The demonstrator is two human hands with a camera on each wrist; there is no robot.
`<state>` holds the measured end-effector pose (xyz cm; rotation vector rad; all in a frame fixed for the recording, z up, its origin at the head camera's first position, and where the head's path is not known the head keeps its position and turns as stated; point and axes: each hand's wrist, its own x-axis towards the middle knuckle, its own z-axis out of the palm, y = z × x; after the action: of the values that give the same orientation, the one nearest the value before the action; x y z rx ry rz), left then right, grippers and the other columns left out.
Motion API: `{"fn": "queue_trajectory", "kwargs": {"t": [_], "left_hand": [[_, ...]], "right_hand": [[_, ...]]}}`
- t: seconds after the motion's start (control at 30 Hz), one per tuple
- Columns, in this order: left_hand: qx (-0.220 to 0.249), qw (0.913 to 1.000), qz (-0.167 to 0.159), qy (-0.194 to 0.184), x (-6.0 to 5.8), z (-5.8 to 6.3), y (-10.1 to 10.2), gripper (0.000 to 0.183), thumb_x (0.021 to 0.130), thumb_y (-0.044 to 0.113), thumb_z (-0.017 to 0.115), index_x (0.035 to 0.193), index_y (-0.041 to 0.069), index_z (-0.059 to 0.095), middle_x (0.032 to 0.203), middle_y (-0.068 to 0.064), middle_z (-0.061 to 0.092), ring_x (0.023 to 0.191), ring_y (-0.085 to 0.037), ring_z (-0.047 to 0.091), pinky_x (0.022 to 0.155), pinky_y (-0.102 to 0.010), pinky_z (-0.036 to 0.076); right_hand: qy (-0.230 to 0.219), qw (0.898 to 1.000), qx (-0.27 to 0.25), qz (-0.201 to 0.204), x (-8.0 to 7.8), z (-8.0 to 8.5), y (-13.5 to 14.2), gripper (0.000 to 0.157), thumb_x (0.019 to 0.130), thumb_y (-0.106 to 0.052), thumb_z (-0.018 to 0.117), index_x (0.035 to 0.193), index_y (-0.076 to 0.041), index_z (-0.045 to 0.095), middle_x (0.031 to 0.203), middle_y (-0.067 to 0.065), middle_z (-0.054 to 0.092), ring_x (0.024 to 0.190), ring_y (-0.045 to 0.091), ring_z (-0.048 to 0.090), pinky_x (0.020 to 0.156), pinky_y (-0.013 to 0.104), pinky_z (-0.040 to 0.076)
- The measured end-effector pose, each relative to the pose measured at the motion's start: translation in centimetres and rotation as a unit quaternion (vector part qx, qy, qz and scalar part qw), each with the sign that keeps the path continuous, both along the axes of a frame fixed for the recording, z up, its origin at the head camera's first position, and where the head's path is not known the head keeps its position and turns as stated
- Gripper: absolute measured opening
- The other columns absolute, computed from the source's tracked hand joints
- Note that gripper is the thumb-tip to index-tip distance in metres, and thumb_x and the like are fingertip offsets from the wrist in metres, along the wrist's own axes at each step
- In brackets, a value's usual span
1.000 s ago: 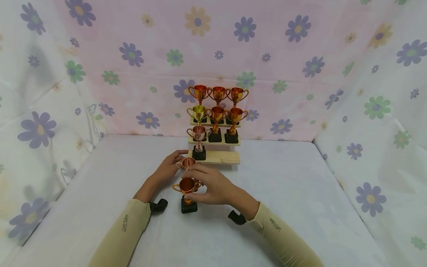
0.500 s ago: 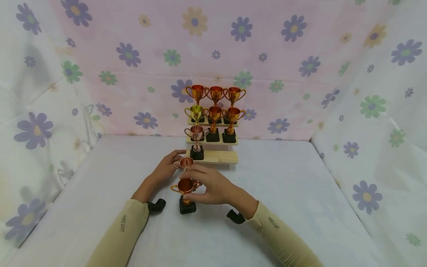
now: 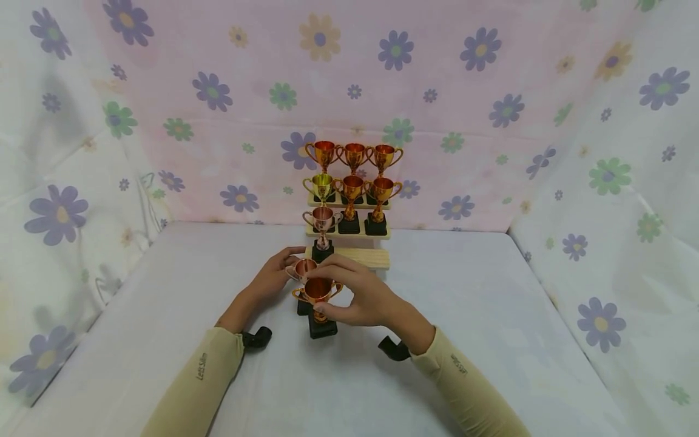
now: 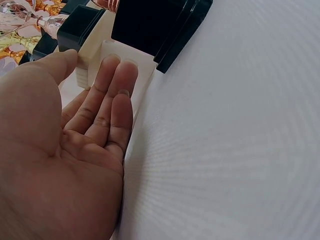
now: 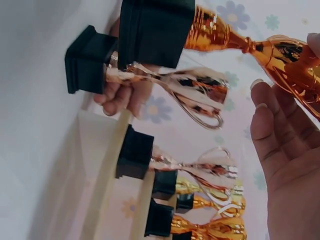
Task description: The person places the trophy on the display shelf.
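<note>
My right hand (image 3: 357, 294) pinches an orange-gold trophy (image 3: 318, 292) by its cup, thumb on the near side and fingers beyond; the trophy has a black square base. Just behind it, a rose-gold trophy (image 3: 303, 267) stands upright on the table, partly hidden by that hand and trophy. My left hand (image 3: 271, 276) is at the left end of a stepped wooden shelf (image 3: 363, 258). In the left wrist view its fingers (image 4: 102, 100) are loosely extended, holding nothing, and the thumb is against or close to the shelf's edge.
Another rose-gold trophy (image 3: 323, 220) stands at the left of the lowest step. A yellow-gold trophy (image 3: 323, 185) and several orange-gold trophies (image 3: 384, 189) fill the two upper steps, close together. Behind the white table (image 3: 453, 303) hangs a flowered cloth (image 3: 426, 133).
My right hand has carried the orange-gold trophy forward and to the right, nearer the shelf. It now covers more of the rose-gold trophy behind. My left hand stays in place.
</note>
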<state>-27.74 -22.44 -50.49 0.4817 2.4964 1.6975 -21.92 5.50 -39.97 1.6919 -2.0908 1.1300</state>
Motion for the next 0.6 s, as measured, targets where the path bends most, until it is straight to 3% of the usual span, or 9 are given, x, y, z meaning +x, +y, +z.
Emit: {"fn": "queue_trajectory", "kwargs": {"t": [0.33,0.6], "left_hand": [[-0.012,0.9998,0.015,-0.003,0.1,0.0,0.2,0.055,0.104,0.010,0.057,0.158,0.008,0.046,0.124,-0.018,0.073,0.122,-0.033,0.064,0.114,-0.059,0.036],[-0.011,0.9996,0.026,-0.010,0.4,0.3,0.4,0.059,0.102,0.009,0.058,0.159,0.007,0.044,0.124,-0.018,0.073,0.123,-0.035,0.062,0.116,-0.061,0.033]], "right_hand": [[0.007,0.999,-0.044,-0.020,-0.3,0.9,1.0,0.050,0.088,-0.015,0.082,0.135,-0.003,0.068,0.124,0.006,0.065,0.104,0.014,0.063,0.080,0.025,0.057],[0.009,0.997,-0.060,-0.042,-0.7,1.4,1.4,0.052,0.087,-0.011,0.082,0.138,-0.008,0.067,0.132,0.010,0.066,0.116,0.021,0.065,0.088,0.029,0.059]]}}
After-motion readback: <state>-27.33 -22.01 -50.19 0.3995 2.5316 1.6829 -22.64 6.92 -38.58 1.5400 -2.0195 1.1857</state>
